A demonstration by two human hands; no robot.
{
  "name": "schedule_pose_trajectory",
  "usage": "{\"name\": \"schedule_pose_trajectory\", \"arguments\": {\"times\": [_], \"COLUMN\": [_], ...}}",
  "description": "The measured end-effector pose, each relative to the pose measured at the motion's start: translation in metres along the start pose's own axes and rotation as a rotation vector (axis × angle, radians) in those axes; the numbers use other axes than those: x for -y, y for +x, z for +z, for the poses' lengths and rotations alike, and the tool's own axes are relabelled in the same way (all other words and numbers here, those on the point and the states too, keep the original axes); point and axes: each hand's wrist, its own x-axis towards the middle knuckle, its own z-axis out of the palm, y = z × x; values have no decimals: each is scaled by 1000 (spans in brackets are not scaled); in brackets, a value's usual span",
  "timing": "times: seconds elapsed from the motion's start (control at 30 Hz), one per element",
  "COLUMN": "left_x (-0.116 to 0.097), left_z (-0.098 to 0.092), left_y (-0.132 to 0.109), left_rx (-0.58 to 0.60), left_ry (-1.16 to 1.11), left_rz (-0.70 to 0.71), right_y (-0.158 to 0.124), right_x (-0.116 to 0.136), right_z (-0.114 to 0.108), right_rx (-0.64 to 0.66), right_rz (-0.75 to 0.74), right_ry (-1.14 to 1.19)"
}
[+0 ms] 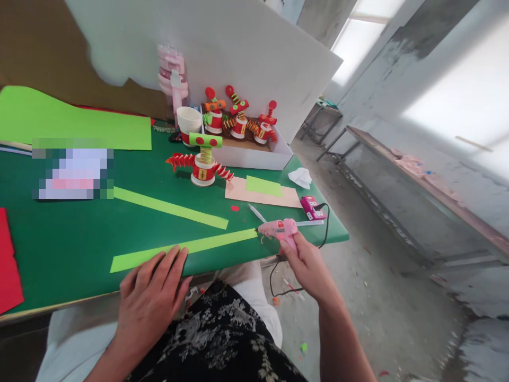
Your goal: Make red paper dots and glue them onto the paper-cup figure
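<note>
My right hand (304, 262) is wrapped round the handle of a pink hot glue gun (280, 229), with a glue stick out of its back. Its nozzle is at the right end of a light green paper strip (217, 242), and thin glue strings hang below it. Fingers stretched out, my left hand (153, 289) lies on the table edge and touches the lower side of that strip. A second green paper strip (175, 208) lies slanted behind it. Further back stands a paper-cup figure (203, 171) with red folded arms and a green roll for a head.
A white box (254, 158) holds several similar figures. Beside it are stacked paper cups (189, 118) and a pink bottle (173, 79). A purple power socket (313, 208) with a black cord sits near the right table edge. Red paper (8, 265) lies far left.
</note>
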Motion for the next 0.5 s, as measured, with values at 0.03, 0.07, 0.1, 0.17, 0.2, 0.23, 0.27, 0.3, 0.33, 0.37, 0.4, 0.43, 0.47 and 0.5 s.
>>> {"name": "schedule_pose_trajectory", "arguments": {"times": [0.03, 0.07, 0.1, 0.17, 0.2, 0.23, 0.27, 0.3, 0.33, 0.37, 0.4, 0.43, 0.47, 0.5], "left_x": [0, 0, 0, -2, -2, -3, -3, -3, -2, -1, 0, 1, 1, 2], "left_z": [0, 0, -1, -1, -2, -2, -2, -2, -1, -1, 0, 0, 1, 1], "left_y": [0, 0, 1, 1, 1, 1, 1, 1, 1, 0, 0, 0, 0, -1], "left_rx": [-8, -10, -9, 0, 6, 11, 10, 7, 1, -6, -12, -11, -10, -8], "left_ry": [15, 21, 19, -4, -21, -32, -32, -22, -4, 16, 32, 41, 41, 33], "left_rz": [11, 12, 5, -9, -26, -38, -39, -31, -18, 1, 25, 37, 34, 29], "right_y": [0, 0, 0, -1, -2, -2, -2, -2, -3, -3, -3, -3, -3, -3], "right_x": [0, -1, -1, -2, -2, -2, -1, -1, -1, -1, 0, 0, 0, -1], "right_z": [-1, -1, -1, -1, -1, 0, 1, 2, 2, 3, 3, 4, 4, 4], "right_rx": [2, 0, -4, -11, -11, -8, -2, 3, 6, 7, 6, 4, 1, -2], "right_rz": [0, -2, -5, -6, -4, -1, 4, 9, 13, 17, 18, 16, 11, 5], "right_ry": [-4, -8, -13, -21, -24, -25, -24, -23, -23, -23, -23, -23, -21, -20]}}
